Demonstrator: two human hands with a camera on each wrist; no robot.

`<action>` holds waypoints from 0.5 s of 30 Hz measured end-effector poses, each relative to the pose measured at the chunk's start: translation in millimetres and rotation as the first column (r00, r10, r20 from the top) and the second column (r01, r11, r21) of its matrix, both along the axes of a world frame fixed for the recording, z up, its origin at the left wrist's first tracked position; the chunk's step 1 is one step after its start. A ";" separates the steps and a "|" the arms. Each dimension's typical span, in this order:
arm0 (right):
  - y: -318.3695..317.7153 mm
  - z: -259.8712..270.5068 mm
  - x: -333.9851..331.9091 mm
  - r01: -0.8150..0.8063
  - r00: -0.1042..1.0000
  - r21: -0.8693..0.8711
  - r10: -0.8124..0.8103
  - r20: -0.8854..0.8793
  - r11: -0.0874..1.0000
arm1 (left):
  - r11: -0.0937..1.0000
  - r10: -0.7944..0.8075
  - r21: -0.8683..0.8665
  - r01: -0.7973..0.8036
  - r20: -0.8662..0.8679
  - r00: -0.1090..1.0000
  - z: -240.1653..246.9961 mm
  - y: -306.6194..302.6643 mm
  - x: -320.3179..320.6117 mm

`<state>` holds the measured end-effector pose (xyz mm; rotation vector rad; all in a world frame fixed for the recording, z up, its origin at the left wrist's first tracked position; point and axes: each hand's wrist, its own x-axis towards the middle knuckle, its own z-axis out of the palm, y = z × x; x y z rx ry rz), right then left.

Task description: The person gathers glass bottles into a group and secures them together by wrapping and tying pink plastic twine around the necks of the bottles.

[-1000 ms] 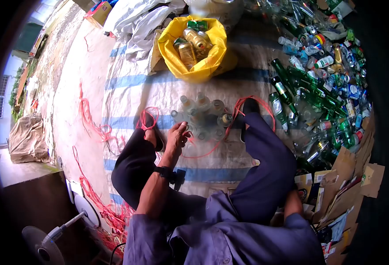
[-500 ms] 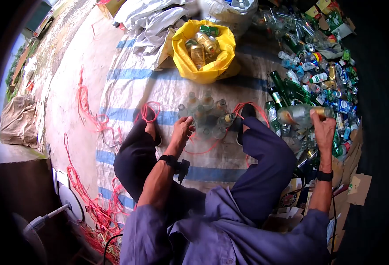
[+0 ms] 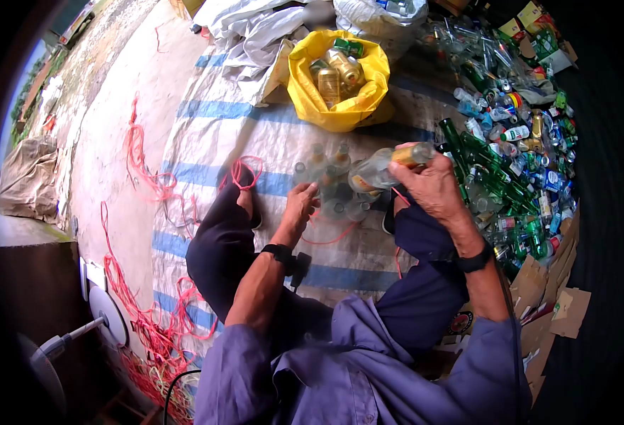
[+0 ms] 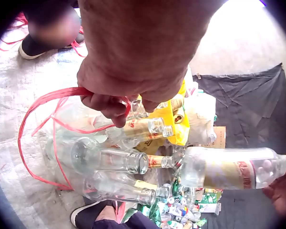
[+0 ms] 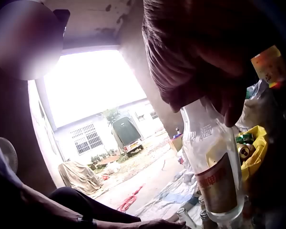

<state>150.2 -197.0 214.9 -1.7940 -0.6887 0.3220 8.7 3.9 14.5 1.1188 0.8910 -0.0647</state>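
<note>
My right hand [image 3: 436, 188] grips a clear glass bottle [image 3: 374, 172] by its neck, base pointing left toward the cluster. In the right wrist view the bottle [image 5: 219, 186] shows a red and gold label. Several clear glass bottles [image 3: 339, 159] stand packed together between the feet. At their near left side is my left hand [image 3: 301, 204], fingers curled. The left wrist view shows that hand [image 4: 133, 81] pinching a red plastic string [image 4: 43, 100], which loops round beside the bottles. Some of the string is hidden behind the fingers.
A yellow bag [image 3: 340, 117] of cans stands beyond the bottles on a striped sheet [image 3: 212, 145]. On the right lies a heap of green bottles [image 3: 496, 159] and cans, with cardboard [image 3: 570, 312] nearer. Tangled red string [image 3: 138, 304] and a fan [image 3: 106, 315] are at the left.
My right hand, hidden at first, appeared over the heap at right with the bottle and has carried it left to the cluster. My left hand has stayed beside the bottles.
</note>
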 end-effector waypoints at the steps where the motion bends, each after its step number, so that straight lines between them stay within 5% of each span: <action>1: 5.0 -9.8 0.1 -0.025 0.997 -0.098 0.032 0.072 0.995 | 1.000 0.009 0.001 -0.009 -0.007 1.000 -0.1 -0.4 -0.1; 5: 22.1 -30.9 -8.1 -0.010 0.984 -0.368 0.076 0.164 0.930 | 1.000 0.009 0.002 -0.009 0.001 1.000 -2.5 -0.4 -1.1; 15: 37.3 -83.4 -10.7 -0.051 0.992 -0.354 0.088 0.089 0.934 | 0.999 0.022 -0.025 -0.022 -0.007 1.000 -10.1 -0.3 2.1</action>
